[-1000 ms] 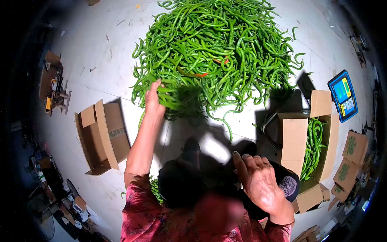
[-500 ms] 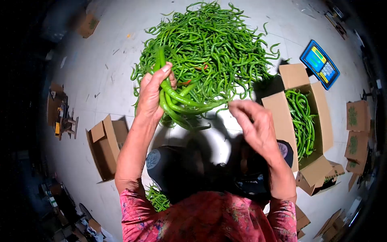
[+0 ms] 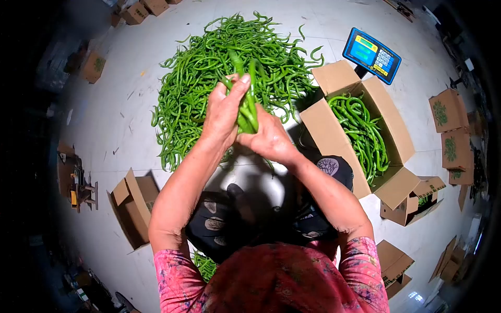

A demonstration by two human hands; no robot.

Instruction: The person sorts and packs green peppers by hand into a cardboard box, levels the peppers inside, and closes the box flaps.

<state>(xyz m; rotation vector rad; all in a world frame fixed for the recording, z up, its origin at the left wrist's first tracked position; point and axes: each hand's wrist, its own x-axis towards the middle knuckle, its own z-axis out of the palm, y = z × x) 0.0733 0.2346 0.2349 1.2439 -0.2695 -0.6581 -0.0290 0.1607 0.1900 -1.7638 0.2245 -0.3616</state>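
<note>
Several long green chili peppers (image 3: 247, 116) are bunched between my two hands, their upper ends sticking up past the fingers. My left hand (image 3: 224, 112) is closed around the bunch from the left, thumb on top. From the right, my right hand (image 3: 269, 136) wraps the lower part of the same bunch. Just beyond both hands spreads a large pile of green chili peppers (image 3: 198, 78) on the pale floor. To the right, an open cardboard box (image 3: 392, 122) holds more long green chili peppers (image 3: 360, 135).
A blue scale display (image 3: 371, 55) stands behind the filled box. Another open carton (image 3: 133, 208) sits at left, and a smaller one (image 3: 412, 201) at lower right. Printed cartons (image 3: 450, 128) line the far right. More peppers (image 3: 205, 267) lie near my left elbow.
My right hand has moved left from the pepper tips and closed on the bunch beside my left hand. The view has turned right, bringing the filled box nearer the middle.
</note>
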